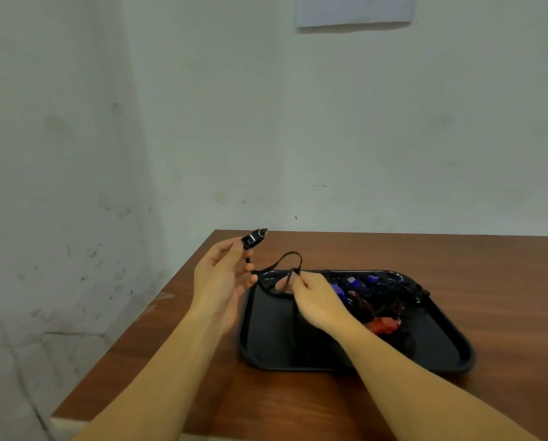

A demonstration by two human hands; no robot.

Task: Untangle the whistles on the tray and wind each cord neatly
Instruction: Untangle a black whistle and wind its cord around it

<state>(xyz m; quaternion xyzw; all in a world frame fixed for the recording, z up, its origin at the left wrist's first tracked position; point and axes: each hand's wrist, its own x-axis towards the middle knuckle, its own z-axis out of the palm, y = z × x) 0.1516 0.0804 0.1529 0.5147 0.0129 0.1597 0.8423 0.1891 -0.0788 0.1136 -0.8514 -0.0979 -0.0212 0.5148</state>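
My left hand (220, 281) holds a black whistle (254, 238) up by its fingertips, above the left edge of the black tray (266, 351). The whistle's black cord (290, 261) arcs from that hand to my right hand (314, 302), which pinches a loop of it over the tray. Further back and to the right on the tray lies a tangle of black cords (390, 297) with blue whistles (352, 283) and a red whistle (384, 324). My right wrist hides part of that pile.
The tray sits on a brown wooden table (330, 402) pushed against a pale wall. The table's left edge (132, 316) runs close beside my left arm. A white sheet (355, 11) hangs on the wall above.
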